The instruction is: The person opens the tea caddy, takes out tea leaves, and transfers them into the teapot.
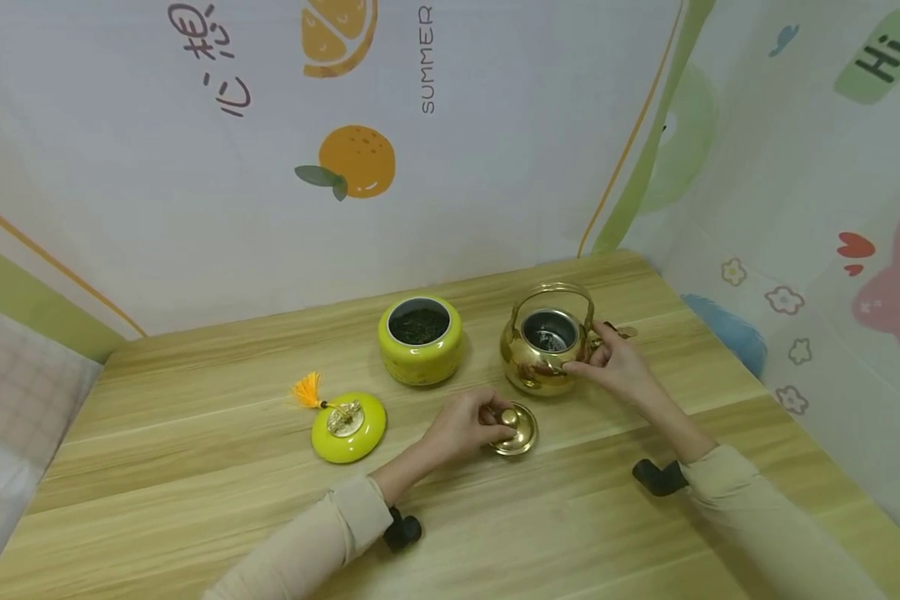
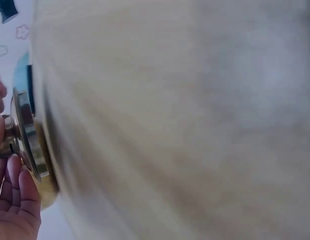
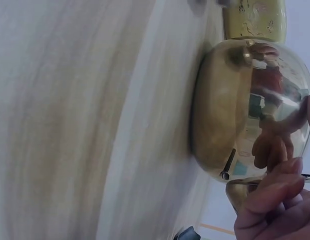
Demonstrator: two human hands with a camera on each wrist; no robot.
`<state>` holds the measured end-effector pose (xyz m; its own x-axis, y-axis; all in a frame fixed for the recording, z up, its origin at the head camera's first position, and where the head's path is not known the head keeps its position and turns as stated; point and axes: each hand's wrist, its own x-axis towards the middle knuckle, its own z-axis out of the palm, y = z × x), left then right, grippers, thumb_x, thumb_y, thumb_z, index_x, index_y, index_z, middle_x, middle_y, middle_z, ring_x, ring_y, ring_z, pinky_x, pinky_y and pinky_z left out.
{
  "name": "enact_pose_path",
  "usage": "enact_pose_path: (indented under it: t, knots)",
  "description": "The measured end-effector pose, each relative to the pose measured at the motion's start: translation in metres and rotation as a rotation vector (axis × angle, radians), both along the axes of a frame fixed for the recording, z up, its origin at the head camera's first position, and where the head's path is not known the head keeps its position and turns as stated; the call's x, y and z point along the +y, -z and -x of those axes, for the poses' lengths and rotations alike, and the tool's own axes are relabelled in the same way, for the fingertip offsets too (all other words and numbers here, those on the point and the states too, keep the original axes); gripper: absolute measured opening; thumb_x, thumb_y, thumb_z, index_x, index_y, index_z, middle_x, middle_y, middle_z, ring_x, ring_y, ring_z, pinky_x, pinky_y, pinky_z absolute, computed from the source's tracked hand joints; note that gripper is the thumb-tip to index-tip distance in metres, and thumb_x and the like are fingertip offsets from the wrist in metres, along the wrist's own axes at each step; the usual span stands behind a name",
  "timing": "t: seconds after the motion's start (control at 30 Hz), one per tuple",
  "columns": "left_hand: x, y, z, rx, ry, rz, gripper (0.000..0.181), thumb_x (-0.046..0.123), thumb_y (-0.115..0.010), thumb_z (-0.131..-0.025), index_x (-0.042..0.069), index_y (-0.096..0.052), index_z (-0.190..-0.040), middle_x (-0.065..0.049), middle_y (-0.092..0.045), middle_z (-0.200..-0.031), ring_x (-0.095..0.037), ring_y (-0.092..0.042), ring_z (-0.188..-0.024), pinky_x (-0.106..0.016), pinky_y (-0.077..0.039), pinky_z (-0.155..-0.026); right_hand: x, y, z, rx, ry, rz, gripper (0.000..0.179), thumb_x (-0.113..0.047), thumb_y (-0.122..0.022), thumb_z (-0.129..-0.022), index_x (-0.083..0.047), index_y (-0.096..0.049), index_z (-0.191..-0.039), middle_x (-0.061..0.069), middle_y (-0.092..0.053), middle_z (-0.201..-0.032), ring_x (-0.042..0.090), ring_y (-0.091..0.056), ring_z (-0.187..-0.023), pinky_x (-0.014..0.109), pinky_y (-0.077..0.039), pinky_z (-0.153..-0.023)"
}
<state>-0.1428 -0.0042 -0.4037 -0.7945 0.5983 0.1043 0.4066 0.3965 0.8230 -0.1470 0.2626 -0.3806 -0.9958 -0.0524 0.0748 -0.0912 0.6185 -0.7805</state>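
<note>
My left hand (image 1: 457,429) pinches the round knob of a small brass teapot lid (image 1: 526,433), low over the wooden table in front of the pot. In the left wrist view, fingertips and thumb meet at the knob of this lid (image 2: 28,137). A shiny gold teapot (image 1: 532,379) with a raised arched handle stands uncovered, its steel inside showing some dark bits. Against its right side, by the spout (image 1: 627,332), my right hand (image 1: 621,367) grips the pot, thumb on the front. Curled fingers (image 3: 275,192) show near the spout in the right wrist view.
Left of the teapot stands a yellow-green jar (image 1: 420,367), uncovered, with dark tea leaves (image 1: 420,327) inside. Its lid (image 1: 367,437) lies on the table (image 1: 195,500) at the left, with an orange tassel (image 1: 308,390). A printed cloth backdrop (image 1: 480,192) rises behind the table.
</note>
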Motion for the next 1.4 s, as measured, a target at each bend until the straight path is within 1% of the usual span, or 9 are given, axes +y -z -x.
enact_pose_path:
  t: [0.1, 0.27, 0.37, 0.57, 0.73, 0.9, 1.1, 1.3, 1.4]
  knots:
    - [0.002, -0.009, 0.002, 0.008, -0.010, -0.086, 0.026, 0.008, -0.076, -0.077, -0.002, -0.067, -0.100, -0.011, -0.069, -0.089, -0.006, -0.058, -0.070, -0.016, -0.051, -0.061, 0.000, 0.001, 0.001, 0.005, 0.006, -0.006, 0.092, -0.025, -0.074, -0.081, 0.011, -0.018, -0.145, 0.002, -0.053, -0.066, 0.009, -0.048, -0.057, 0.023, -0.045, -0.057]
    - [0.009, -0.027, 0.010, 0.146, -0.094, -0.184, 0.025, 0.007, -0.077, -0.076, -0.001, -0.069, -0.098, -0.012, -0.071, -0.087, -0.013, -0.062, -0.068, -0.016, -0.052, -0.059, 0.002, 0.002, 0.002, 0.018, 0.004, -0.010, 0.090, -0.024, -0.075, -0.081, 0.010, -0.021, -0.145, 0.001, -0.053, -0.066, 0.009, -0.048, -0.057, 0.023, -0.045, -0.057]
    - [0.016, -0.037, 0.014, 0.189, -0.154, -0.223, 0.026, 0.009, -0.078, -0.076, 0.001, -0.070, -0.099, -0.011, -0.071, -0.087, -0.014, -0.064, -0.068, -0.016, -0.052, -0.059, 0.002, 0.001, 0.002, 0.022, -0.003, -0.010, 0.088, -0.024, -0.075, -0.081, 0.009, -0.022, -0.144, 0.002, -0.053, -0.066, 0.009, -0.047, -0.057, 0.024, -0.045, -0.056]
    - [0.033, -0.053, 0.022, 0.217, -0.234, -0.267, 0.029, 0.012, -0.075, -0.080, 0.002, -0.070, -0.106, -0.010, -0.072, -0.091, -0.016, -0.065, -0.069, -0.015, -0.052, -0.059, 0.001, -0.001, 0.002, 0.002, 0.000, -0.027, 0.088, -0.024, -0.074, -0.082, 0.011, -0.022, -0.144, 0.004, -0.052, -0.066, 0.009, -0.047, -0.056, 0.024, -0.044, -0.054]
    - [0.049, -0.058, 0.027, 0.217, -0.260, -0.307, 0.029, 0.011, -0.074, -0.081, 0.001, -0.069, -0.108, -0.011, -0.072, -0.095, -0.015, -0.065, -0.068, -0.014, -0.051, -0.058, 0.001, 0.001, 0.002, -0.003, 0.005, -0.048, 0.087, -0.024, -0.073, -0.083, 0.012, -0.022, -0.143, 0.003, -0.053, -0.066, 0.011, -0.047, -0.055, 0.024, -0.043, -0.053]
    - [0.061, -0.056, 0.033, 0.240, -0.285, -0.272, 0.027, 0.012, -0.072, -0.082, 0.001, -0.069, -0.107, -0.010, -0.072, -0.093, -0.012, -0.061, -0.062, -0.012, -0.044, -0.049, 0.002, 0.003, 0.002, 0.014, -0.006, -0.034, 0.086, -0.023, -0.073, -0.083, 0.011, -0.023, -0.143, 0.004, -0.053, -0.065, 0.010, -0.047, -0.054, 0.024, -0.044, -0.052]
    - [0.071, -0.053, 0.039, 0.343, -0.306, -0.205, 0.028, 0.013, -0.072, -0.083, 0.001, -0.070, -0.108, -0.011, -0.073, -0.089, -0.013, -0.066, -0.063, -0.009, -0.046, -0.050, 0.001, 0.004, 0.002, 0.022, -0.004, -0.019, 0.085, -0.022, -0.074, -0.082, 0.011, -0.025, -0.143, 0.004, -0.053, -0.064, 0.008, -0.046, -0.052, 0.023, -0.043, -0.050]
    - [0.077, -0.050, 0.042, 0.443, -0.329, -0.100, 0.029, 0.016, -0.071, -0.084, 0.004, -0.070, -0.110, -0.007, -0.072, -0.085, -0.005, -0.052, -0.055, -0.009, -0.037, -0.047, 0.000, 0.004, 0.001, 0.016, -0.003, -0.019, 0.086, -0.024, -0.073, -0.083, 0.011, -0.023, -0.143, 0.004, -0.053, -0.065, 0.007, -0.046, -0.051, 0.023, -0.043, -0.049]
    - [0.079, -0.050, 0.044, 0.475, -0.340, -0.066, 0.030, 0.018, -0.071, -0.084, 0.006, -0.069, -0.111, -0.006, -0.073, -0.090, -0.005, -0.052, -0.055, -0.011, -0.037, -0.047, 0.000, 0.004, 0.001, 0.016, -0.004, -0.013, 0.086, -0.025, -0.073, -0.083, 0.010, -0.023, -0.144, 0.003, -0.053, -0.065, 0.008, -0.047, -0.052, 0.023, -0.044, -0.050]
